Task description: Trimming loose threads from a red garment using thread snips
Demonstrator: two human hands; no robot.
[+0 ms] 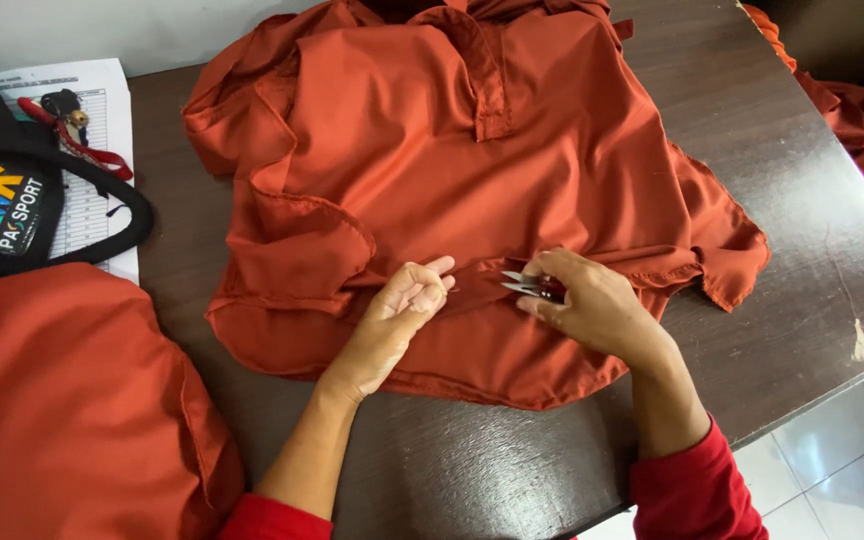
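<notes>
An orange-red garment [452, 150] lies spread on the dark wooden table [782, 250], collar toward the far side. My left hand [402, 310] pinches a fold of the fabric near the garment's lower middle, fingers pressed on the cloth. My right hand [592, 305] holds small metal thread snips [524, 284], their blades pointing left toward the pinched fold, a few centimetres from my left fingertips. Both of my sleeves are red.
A pile of the same orange-red cloth [62, 400] lies at the near left. A black bag [12, 200] with a colourful logo, a printed sheet [92, 120] and keys sit at the far left. More orange fabric [862, 120] hangs past the table's right edge, above a tiled floor [832, 450].
</notes>
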